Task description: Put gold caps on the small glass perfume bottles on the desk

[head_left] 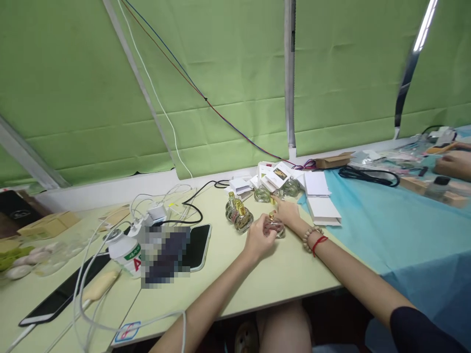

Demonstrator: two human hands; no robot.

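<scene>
Both my hands meet on a small round glass perfume bottle [275, 227] with a gold cap, resting on the pale green table [265, 279]. My left hand [258, 239] curls around its left side. My right hand [288, 212], with a bead bracelet and a red string at the wrist, holds it from the right and behind. Two similar gold-capped bottles [238, 214] stand just to the left. More bottles [290, 187] sit behind, among small white boxes [274, 175].
Phones [196, 246], a white plastic bottle [124, 251], chargers and cables [158, 213] lie on the left. Flat white cartons [320, 196] rest at the edge of a blue cloth [386, 230]. Another person's hand [454, 164] is at the far right. A green blind hangs behind.
</scene>
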